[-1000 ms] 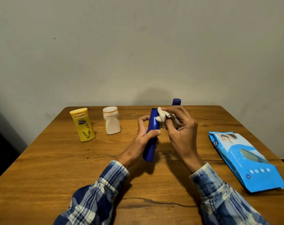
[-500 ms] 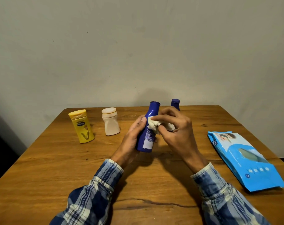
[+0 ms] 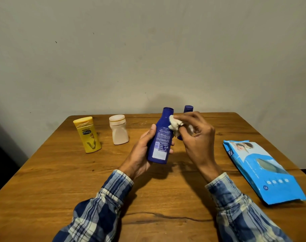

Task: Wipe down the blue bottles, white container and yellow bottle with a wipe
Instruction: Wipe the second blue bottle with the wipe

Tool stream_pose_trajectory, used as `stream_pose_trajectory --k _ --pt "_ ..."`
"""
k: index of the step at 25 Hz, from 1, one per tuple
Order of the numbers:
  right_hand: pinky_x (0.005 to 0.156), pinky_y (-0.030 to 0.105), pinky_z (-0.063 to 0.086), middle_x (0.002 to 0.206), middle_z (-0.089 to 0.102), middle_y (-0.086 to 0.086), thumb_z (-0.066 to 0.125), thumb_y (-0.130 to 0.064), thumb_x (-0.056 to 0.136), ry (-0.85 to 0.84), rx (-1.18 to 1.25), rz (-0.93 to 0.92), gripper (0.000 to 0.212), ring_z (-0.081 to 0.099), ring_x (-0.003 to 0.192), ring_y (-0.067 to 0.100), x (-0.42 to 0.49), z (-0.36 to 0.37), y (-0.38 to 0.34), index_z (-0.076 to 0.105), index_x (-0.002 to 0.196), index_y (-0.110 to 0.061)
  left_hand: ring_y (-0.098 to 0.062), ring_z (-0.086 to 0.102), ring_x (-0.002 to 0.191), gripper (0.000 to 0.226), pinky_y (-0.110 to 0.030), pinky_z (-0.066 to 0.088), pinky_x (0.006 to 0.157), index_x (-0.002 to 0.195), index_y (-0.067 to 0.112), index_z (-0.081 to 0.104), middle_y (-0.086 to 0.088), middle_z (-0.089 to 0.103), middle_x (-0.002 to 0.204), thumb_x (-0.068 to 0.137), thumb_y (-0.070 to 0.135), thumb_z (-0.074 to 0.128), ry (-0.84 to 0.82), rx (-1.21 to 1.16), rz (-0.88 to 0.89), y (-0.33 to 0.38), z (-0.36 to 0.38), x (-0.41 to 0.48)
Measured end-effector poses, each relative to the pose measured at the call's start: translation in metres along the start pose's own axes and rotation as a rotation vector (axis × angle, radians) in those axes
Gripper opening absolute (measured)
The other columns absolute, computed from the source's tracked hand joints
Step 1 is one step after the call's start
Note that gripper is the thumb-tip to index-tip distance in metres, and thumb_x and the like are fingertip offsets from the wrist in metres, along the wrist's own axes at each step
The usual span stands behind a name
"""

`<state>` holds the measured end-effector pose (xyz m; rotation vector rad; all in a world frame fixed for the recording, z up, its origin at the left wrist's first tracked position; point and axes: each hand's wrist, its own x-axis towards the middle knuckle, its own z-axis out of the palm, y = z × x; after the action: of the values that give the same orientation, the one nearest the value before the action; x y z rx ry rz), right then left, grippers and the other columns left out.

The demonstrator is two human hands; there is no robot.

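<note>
I hold the dark blue plastic bottle (image 3: pixel 160 137) in my left hand (image 3: pixel 141 154), fingers curled round its lower body, over the brown wooden table (image 3: pixel 61 180). In the last second it went from tilted to upright, and its printed label faces me now. My right hand (image 3: pixel 197 137) pinches the crumpled white wipe (image 3: pixel 175 124) against the bottle's shoulder, under the cap. I judge this bottle about half done. The second blue bottle (image 3: pixel 188 108) behind my right hand, the white plastic container (image 3: pixel 118 130) and the yellow plastic bottle (image 3: pixel 87 135) probably wait for wiping.
</note>
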<state>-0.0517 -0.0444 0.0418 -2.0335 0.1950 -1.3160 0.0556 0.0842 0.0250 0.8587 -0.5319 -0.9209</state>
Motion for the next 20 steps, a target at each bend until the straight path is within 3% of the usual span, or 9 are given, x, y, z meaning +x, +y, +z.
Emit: stream_pose_trajectory --k 2,7,10,13,16,20 --pt "0.079 0.016 0.056 0.111 0.065 0.001 0.068 0.002 0.091 0.022 0.021 0.013 0.025 0.064 0.104 0.009 -0.001 0.0 0.0 0.073 0.113 -0.009 -0.03 0.07 0.09 0.053 -0.04 0.063 0.073 0.138 0.001 0.052 -0.021 0.07 0.112 0.101 0.04 0.05 -0.005 -0.005 -0.011 0.0 0.002 -0.001" --pt "0.081 0.021 0.057 0.103 0.067 0.0 0.071 0.004 0.084 -0.21 0.036 -0.024 0.021 0.065 0.098 0.009 -0.005 0.006 0.0 0.076 0.102 -0.006 -0.026 0.072 0.092 0.06 -0.041 0.063 0.077 0.144 0.002 0.048 -0.018 0.072 0.111 0.098 0.04 0.054 0.116 -0.118 0.001 0.006 -0.006 0.001" --pt "0.083 0.023 0.058 0.108 0.068 0.0 0.071 0.0 0.088 -0.052 0.004 0.003 0.024 0.066 0.101 0.007 -0.003 0.005 -0.004 0.073 0.111 -0.007 -0.028 0.072 0.092 0.055 -0.045 0.063 0.078 0.144 0.006 0.049 -0.017 0.072 0.112 0.102 0.042 0.049 0.096 -0.078 0.002 0.005 -0.003 0.001" --pt "0.087 0.029 0.057 0.114 0.067 0.003 0.07 0.001 0.088 0.004 -0.122 -0.099 0.031 0.064 0.104 0.015 -0.007 0.011 -0.005 0.071 0.117 -0.008 -0.028 0.072 0.088 0.051 -0.042 0.062 0.072 0.138 0.009 0.055 -0.016 0.071 0.108 0.103 0.045 0.045 0.11 0.035 0.015 0.001 0.004 0.0" --pt "0.092 0.031 0.054 0.116 0.062 0.01 0.068 -0.003 0.088 -0.13 -0.271 -0.227 0.029 0.056 0.107 0.02 -0.014 0.022 -0.008 0.07 0.117 -0.007 -0.03 0.072 0.108 0.054 -0.042 0.061 0.089 0.134 0.014 0.06 -0.018 0.072 0.123 0.105 0.053 0.035 0.124 0.043 0.0 -0.003 0.006 -0.002" --pt "0.092 0.026 0.048 0.119 0.058 0.008 0.059 -0.021 0.088 -0.511 -0.374 -0.338 0.032 0.053 0.106 0.016 -0.02 0.023 -0.017 0.069 0.117 -0.011 -0.033 0.068 0.119 0.065 -0.052 0.053 0.102 0.144 0.025 0.053 -0.016 0.07 0.131 0.098 0.069 0.035 0.18 -0.042 -0.029 0.0 -0.003 -0.002"
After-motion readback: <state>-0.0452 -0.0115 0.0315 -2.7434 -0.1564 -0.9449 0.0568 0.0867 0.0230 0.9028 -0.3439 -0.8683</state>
